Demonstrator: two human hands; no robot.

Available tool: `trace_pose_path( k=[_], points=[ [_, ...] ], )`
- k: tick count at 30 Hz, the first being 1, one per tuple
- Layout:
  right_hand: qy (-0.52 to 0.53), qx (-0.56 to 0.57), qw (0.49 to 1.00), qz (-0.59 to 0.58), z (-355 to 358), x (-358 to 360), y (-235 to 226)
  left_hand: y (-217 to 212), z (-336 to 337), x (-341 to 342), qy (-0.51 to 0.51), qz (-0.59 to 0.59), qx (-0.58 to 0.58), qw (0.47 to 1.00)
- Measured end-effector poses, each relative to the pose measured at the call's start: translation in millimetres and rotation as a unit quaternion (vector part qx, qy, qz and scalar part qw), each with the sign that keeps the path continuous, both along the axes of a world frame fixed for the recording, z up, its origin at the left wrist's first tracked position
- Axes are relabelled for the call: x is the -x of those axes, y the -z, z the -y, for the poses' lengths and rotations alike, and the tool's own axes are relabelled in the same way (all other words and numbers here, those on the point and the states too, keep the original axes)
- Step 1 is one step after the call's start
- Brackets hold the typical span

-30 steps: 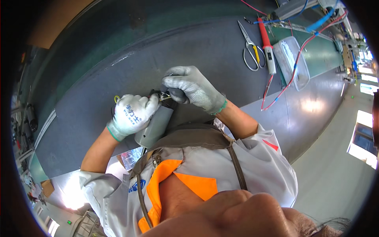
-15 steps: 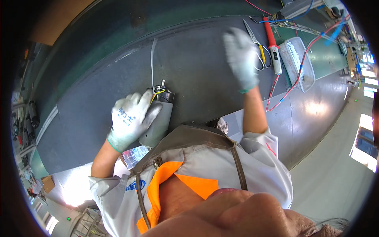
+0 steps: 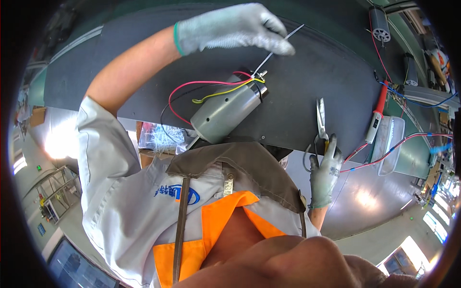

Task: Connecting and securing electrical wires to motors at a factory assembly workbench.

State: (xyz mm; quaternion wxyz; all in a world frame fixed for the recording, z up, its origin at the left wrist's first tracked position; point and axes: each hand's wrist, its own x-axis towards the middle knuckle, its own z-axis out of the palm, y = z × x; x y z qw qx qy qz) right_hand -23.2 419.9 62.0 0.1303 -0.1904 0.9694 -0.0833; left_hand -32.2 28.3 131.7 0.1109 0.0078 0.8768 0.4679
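On the dark bench lies a grey cylindrical motor [image 3: 223, 114], tilted, its shaft end facing up and right. Red, yellow and black wires [image 3: 192, 84] come off that end and loop back over its body. A white cable tie [image 3: 262, 65] is around the wires beside the shaft, its long tail sticking up to the right. My gloved left hand [image 3: 235, 30] pinches this tail between thumb and fingers. Lower right, at the bench's near edge, my gloved right hand [image 3: 326, 175] grips a pair of scissors [image 3: 321, 117] by the handles, blades pointing away from me.
A red-and-grey corded hand tool [image 3: 377, 115] lies at the right, beside a clear plastic tray [image 3: 388, 146] with cables crossing it. Another motor [image 3: 379, 25] stands at the far right. Below the near edge sits a bag of white cable ties [image 3: 163, 137].
My left hand has gone from the motor up to the cable tie's tail. My right hand, empty before, has picked up the scissors and come nearer me. The motor now appears turned.
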Motion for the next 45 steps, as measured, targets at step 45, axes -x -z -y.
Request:
trace_pose_path(
  k=[45],
  points=[
    [-0.071,0.332,0.670,0.661,166.6,21.7,-4.1,105.0,-82.0,-166.4,-0.283,-0.329,0.125,0.892]
  ],
)
